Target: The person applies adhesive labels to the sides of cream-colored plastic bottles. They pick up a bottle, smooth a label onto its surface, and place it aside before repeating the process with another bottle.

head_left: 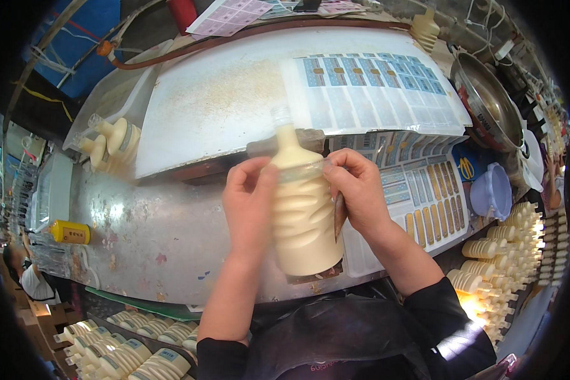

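A cream bottle (301, 218) with wavy ribs and a clear neck rests tilted on a support, its neck pointing away from me. Across its shoulder lies a thin, see-through strip of film (301, 170). My right hand (359, 190) is closed, thumb and forefinger pinching the strip's right end. On the other side my left hand (248, 196) is closed too, its thumb and finger at the strip's left end against the bottle. Right of the bottle, partly behind it and my hand, is a brown flat piece (340, 215), perhaps a scraper.
Printed label sheets (367, 95) lie on the white board (209, 95), with gold-and-blue ones (430, 202) nearer. Two cream bottles (117, 142) stand at left, beside a yellow container (69, 232). A metal basin (487, 95) and lilac bucket (491, 192) are right. Racked bottles (161, 364) fill both lower sides.
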`<state>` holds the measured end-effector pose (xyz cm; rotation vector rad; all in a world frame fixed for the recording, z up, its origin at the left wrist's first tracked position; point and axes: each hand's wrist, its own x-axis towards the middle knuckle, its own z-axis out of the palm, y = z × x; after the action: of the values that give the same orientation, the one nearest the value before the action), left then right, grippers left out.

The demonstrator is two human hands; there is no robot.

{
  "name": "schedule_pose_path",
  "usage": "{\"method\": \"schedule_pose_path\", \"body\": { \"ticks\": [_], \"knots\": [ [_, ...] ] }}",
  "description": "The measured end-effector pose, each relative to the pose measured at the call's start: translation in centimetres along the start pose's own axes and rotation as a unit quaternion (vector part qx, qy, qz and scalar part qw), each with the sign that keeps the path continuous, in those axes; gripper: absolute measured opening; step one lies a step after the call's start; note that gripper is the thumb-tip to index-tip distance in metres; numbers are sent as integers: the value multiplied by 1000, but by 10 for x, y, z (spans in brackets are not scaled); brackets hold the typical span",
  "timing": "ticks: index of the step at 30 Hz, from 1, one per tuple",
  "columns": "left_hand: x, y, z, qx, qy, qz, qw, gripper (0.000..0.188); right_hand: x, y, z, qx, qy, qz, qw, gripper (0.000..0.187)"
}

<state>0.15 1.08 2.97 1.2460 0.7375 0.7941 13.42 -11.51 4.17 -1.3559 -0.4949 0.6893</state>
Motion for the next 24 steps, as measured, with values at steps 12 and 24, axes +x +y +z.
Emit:
{"method": "schedule_pose_path", "body": {
  "ticks": [12, 24],
  "knots": [
    [-4, -3, 2, -33, -5, -4, 999, 25, 1, 4, -2, 1, 5, 2, 1000, 7],
    [0, -1, 5, -15, -19, -19, 1000, 27, 23, 16, -9, -55, -60, 43, 996, 30]
  ]
}}
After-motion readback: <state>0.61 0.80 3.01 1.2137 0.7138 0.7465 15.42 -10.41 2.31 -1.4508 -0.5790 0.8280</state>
